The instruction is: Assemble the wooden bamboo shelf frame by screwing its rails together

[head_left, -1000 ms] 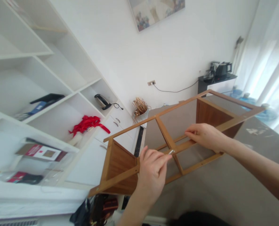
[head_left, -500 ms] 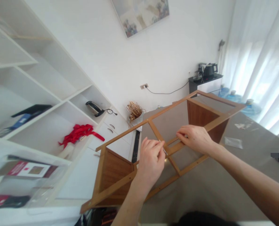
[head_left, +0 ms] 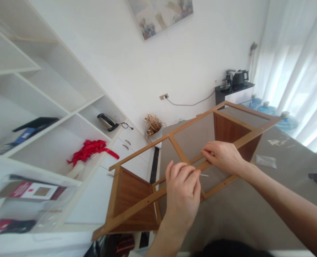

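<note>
A wooden furniture frame (head_left: pixel 180 149) with panelled ends lies across the grey tabletop. My left hand (head_left: pixel 183 185) is in front of its middle crossbar, fingers curled around a thin metal hex key (head_left: pixel 204 175). Only one slim, pale end of the key sticks out to the right of the fingertips; the rest is hidden in the hand. To the right, my right hand (head_left: pixel 224 157) is closed over the frame's long near rail, thumb and fingers pinching it.
A small clear plastic bag (head_left: pixel 266 161) and white scraps (head_left: pixel 278 142) lie on the grey table (head_left: pixel 254 207) at right. White shelving (head_left: pixel 91 107) with a kettle (head_left: pixel 107 122) and red ribbon (head_left: pixel 90 150) stands left. Water bottles (head_left: pixel 286 122) are by the curtain.
My left hand has shifted right and slightly down, turning so the key's end points right. My right hand stays at the same rail.
</note>
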Tool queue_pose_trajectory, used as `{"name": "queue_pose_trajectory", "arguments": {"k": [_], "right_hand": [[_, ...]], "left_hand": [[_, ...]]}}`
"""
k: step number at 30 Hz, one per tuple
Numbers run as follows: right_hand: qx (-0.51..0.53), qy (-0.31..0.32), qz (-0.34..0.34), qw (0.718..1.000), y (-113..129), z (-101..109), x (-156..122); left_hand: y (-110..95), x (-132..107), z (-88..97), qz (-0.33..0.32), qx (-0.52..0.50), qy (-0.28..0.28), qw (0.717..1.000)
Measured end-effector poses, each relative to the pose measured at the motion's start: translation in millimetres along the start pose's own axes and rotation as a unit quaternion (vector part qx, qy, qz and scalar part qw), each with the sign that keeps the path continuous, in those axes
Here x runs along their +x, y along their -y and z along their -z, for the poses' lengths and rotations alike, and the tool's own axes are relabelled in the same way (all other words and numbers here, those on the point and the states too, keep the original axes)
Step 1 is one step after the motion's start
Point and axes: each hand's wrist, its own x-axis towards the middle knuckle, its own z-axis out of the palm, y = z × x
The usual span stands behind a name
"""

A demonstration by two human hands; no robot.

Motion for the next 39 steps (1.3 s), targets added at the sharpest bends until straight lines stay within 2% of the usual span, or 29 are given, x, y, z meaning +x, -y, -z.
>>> {"name": "queue_pose_trajectory", "arguments": {"k": [3,9,15,19,22,25,28,32,39], "right_hand": [[0.004,-0.001,0.008,1.0,-1,-1,0],[-0.001,-0.018,0.017,1.0,-4,-6,1],[-0.012,-0.033,0.023,0.999,-6,-7,2],[-0.021,-0.042,0.028,0.998,-7,-7,2],[-0.027,-0.048,0.028,0.998,-7,-7,2],[-0.035,-0.056,0.025,0.998,-6,-7,1],[-0.038,-0.056,0.024,0.997,-5,-6,0],[-0.043,-0.048,0.021,0.998,-4,-3,0],[-0.051,-0.047,0.022,0.997,-5,-2,-1]], "left_hand": [[4,-14,7.6,0.012,-0.001,-0.022,1.0],[29,-33,9.9,0.029,-0.033,-0.024,0.999],[41,-20,11.1,0.028,-0.086,-0.007,0.996],[47,-6,17.8,-0.022,-0.043,0.029,0.998],[50,6,19.6,-0.026,0.015,0.051,0.998],[45,16,14.1,-0.017,0.017,0.07,0.997],[33,21,4.0,-0.01,-0.002,0.064,0.998],[17,22,-7.7,-0.033,0.002,0.065,0.997],[1,13,-7.1,-0.026,0.016,0.006,1.0]]}}
